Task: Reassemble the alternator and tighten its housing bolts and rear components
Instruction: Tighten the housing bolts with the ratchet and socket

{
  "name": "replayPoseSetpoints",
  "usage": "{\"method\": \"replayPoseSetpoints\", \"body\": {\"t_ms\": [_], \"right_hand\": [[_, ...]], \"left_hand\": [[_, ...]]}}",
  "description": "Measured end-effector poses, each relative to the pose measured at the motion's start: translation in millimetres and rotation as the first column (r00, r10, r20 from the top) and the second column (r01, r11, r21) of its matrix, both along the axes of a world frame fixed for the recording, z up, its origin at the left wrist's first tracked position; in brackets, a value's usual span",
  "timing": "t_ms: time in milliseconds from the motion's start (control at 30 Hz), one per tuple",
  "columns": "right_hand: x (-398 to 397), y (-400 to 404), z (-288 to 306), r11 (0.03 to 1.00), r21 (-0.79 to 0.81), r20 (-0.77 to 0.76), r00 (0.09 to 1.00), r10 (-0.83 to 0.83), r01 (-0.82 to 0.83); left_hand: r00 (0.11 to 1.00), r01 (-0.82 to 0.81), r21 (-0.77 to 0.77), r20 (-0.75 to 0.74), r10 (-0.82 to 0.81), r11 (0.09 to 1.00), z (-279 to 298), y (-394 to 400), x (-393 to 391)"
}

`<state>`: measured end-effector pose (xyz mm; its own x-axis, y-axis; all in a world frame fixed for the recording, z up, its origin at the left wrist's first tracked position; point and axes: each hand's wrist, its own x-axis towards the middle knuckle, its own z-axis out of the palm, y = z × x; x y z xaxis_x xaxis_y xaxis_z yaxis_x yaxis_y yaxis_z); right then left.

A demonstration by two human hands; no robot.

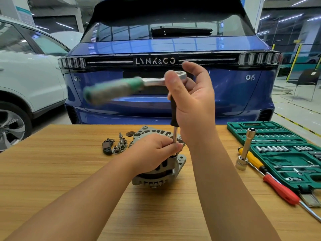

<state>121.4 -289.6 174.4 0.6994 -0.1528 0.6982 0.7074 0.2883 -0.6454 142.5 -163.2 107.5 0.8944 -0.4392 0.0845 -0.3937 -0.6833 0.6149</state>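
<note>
The silver alternator (156, 178) stands on the wooden table (52, 162). My left hand (152, 153) grips its top and pinches the lower steel shaft of a black-handled extension driver (173, 110) that stands upright on a housing bolt. My right hand (192, 100) holds the driver's top, thumb and fingers round the head of a ratchet (180, 75). The ratchet's green and grey handle (112, 89) sticks out to the left, blurred. A second housing half (156, 132) lies behind the alternator.
A rectifier and small rear parts (114, 146) lie left of the alternator. An open green socket set case (284, 153) sits at the right, with a long socket on an adapter (245, 150) and yellow and red screwdrivers (271, 178) beside it. A blue car (163, 49) stands behind the table.
</note>
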Motion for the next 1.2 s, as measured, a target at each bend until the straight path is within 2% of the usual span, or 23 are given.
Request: {"method": "replayPoseSetpoints", "body": {"t_ms": [100,167,200,267,333,467,533,633,733,767,833,900,1000,1200], "right_hand": [[-2,6,-2,0.921,-0.038,0.114,0.917,-0.382,0.388],[-3,3,0,0.895,-0.022,0.084,0.893,-0.442,0.445],[-3,-1,3,0.927,-0.006,0.013,0.926,-0.376,0.376],[-5,-7,9,0.997,0.059,-0.152,0.988,-0.030,0.040],[-6,-10,12,0.964,0.115,-0.241,0.934,0.262,-0.240],[-8,-9,11,0.879,0.171,-0.281,0.833,0.476,-0.445],[-10,-9,12,0.857,0.214,-0.243,0.824,0.512,-0.469],[-9,-6,11,0.896,0.218,-0.159,0.891,0.424,-0.388],[-6,2,6,0.994,0.065,-0.040,0.995,0.089,-0.087],[-5,4,4,1.000,0.001,0.011,1.000,-0.009,0.009],[-2,6,1,0.989,-0.102,0.071,0.993,-0.096,0.103],[-3,5,-1,0.986,-0.153,0.073,0.996,-0.052,0.063],[-4,1,-1,0.982,-0.105,0.024,0.986,0.162,-0.159],[-1,-9,11,0.893,-0.053,-0.147,0.888,0.436,-0.447]], "left_hand": [[0.999,0.041,-0.008,0.008,-0.041,0.999,-1,0,0],[0.999,0.045,-0.012,0.005,-0.045,0.999,-2,0,1],[0.999,0.039,-0.014,0.002,-0.039,0.999,-2,0,1],[1.000,0.017,-0.016,-0.005,-0.017,1.000,-4,0,2],[1.000,0.004,-0.036,-0.013,-0.004,0.999,-5,1,3],[1.000,-0.015,-0.061,-0.026,0.013,0.998,-5,2,2],[1.000,-0.021,-0.060,-0.022,0.020,0.998,-5,1,2],[0.999,-0.037,-0.059,-0.035,0.035,0.998,-3,0,2],[0.999,-0.037,-0.034,-0.017,0.037,0.999,-2,-1,1],[0.999,-0.038,-0.029,-0.007,0.038,0.999,-2,-2,0],[0.999,-0.037,-0.032,0.001,0.037,0.999,-2,-2,0],[0.999,-0.043,-0.031,-0.001,0.043,0.999,-2,-2,0],[0.999,-0.044,-0.032,0.001,0.044,0.999,-3,-2,0],[0.999,-0.053,-0.023,-0.007,0.053,0.998,-4,-1,3]]}}
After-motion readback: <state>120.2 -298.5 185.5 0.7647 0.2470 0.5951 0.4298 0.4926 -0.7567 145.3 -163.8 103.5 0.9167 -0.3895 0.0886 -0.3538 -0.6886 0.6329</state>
